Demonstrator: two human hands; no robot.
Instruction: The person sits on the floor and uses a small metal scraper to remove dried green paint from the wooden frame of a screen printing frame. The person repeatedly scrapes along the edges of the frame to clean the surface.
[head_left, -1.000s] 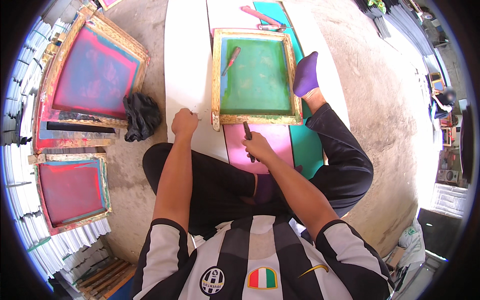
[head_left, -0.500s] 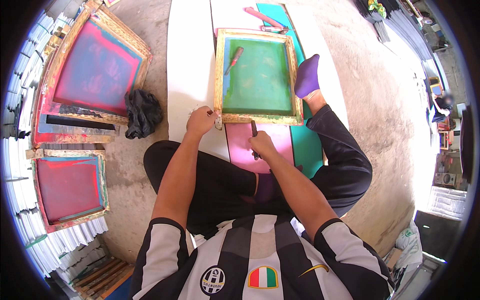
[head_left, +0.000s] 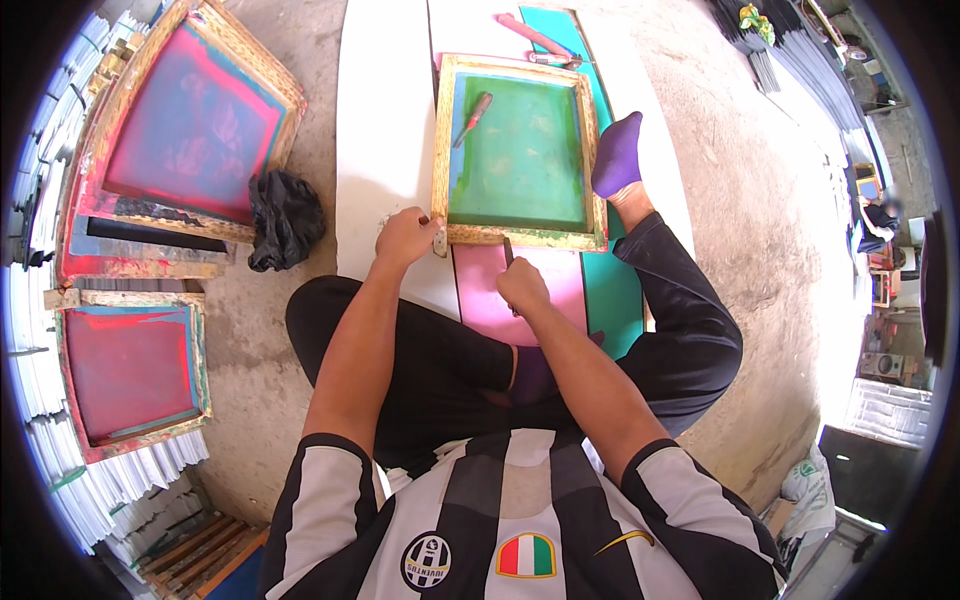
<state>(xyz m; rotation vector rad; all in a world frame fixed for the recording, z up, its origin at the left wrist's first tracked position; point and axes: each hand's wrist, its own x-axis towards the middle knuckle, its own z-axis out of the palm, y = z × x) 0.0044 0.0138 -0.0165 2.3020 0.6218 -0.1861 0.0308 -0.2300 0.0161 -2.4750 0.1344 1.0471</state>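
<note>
A wooden-framed screen with green mesh (head_left: 520, 165) lies in front of me. My left hand (head_left: 405, 236) is closed at its near left corner, fingertips pinching the wood. My right hand (head_left: 523, 287) is wrapped around a slim dark tool (head_left: 507, 249), whose tip meets the frame's near edge; its exact kind is hidden by my fingers. On the mesh, toward the upper left, rests a screwdriver (head_left: 472, 119) with a dark and red handle. My purple-socked foot (head_left: 616, 158) is beside the frame's right side.
Beneath the frame are white, pink and teal boards (head_left: 615, 290). Beyond it lie a pink-handled tool (head_left: 530, 35) and a metallic tool (head_left: 553, 60). To the left are a crumpled black bag (head_left: 285, 220), larger stained screens (head_left: 190, 130) and a smaller red screen (head_left: 130, 370).
My right hand has shifted slightly up the dark tool or with it, covering more of it. The left hand stays at the corner. My view has turned slightly.
</note>
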